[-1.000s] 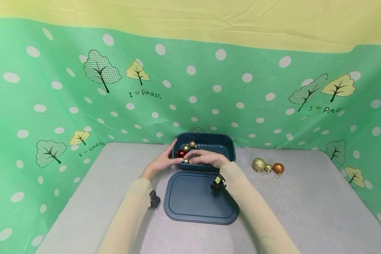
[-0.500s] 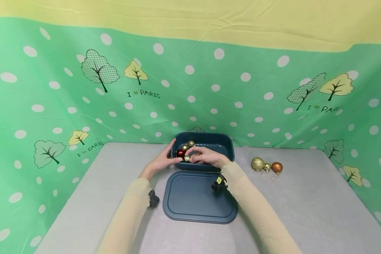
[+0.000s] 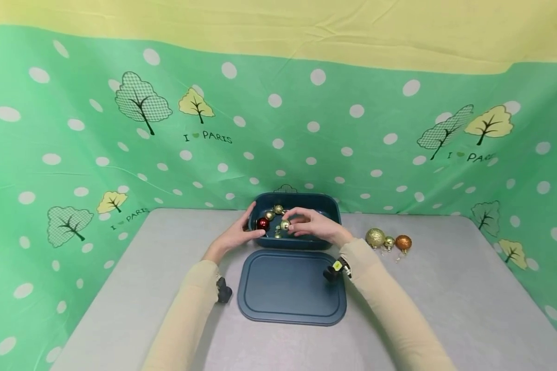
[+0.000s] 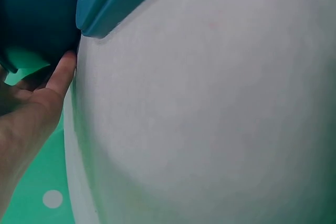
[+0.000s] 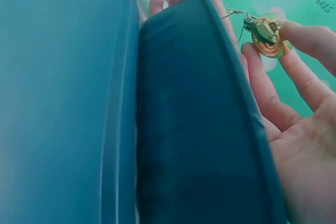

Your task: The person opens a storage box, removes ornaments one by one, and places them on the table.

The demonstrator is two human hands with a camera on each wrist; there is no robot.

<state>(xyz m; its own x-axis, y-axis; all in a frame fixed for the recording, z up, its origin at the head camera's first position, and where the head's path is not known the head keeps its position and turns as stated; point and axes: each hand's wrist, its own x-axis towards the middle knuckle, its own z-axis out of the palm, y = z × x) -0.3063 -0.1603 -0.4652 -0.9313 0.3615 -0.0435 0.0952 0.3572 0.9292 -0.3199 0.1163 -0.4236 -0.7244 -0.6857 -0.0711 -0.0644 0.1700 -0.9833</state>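
Note:
Thumb and fingertips of my right hand [image 3: 315, 226] pinch a small shiny gold Christmas bauble [image 3: 285, 225] over the dark blue box [image 3: 301, 243]. In the right wrist view the bauble [image 5: 269, 36] shows its metal cap and a thin string, above the rim. My left hand [image 3: 234, 235] holds the box's left end, thumb at the front corner and fingers along the side wall. Inside the box, at its left end, lie a red bauble [image 3: 262, 223] and two small gold baubles, one nearer [image 3: 270, 215] and one farther back [image 3: 279, 209].
A blue lid [image 3: 292, 288] lies flat on the grey table [image 3: 445, 304] just in front of the box. Right of the box sit a large gold bauble [image 3: 375, 237], a small gold one [image 3: 389, 241] and an orange one [image 3: 403, 242]. A green patterned cloth [image 3: 315, 129] hangs behind.
My right hand has lifted the gold bauble from the box's front left corner and moved it a little right. The left hand stays on the box's left end.

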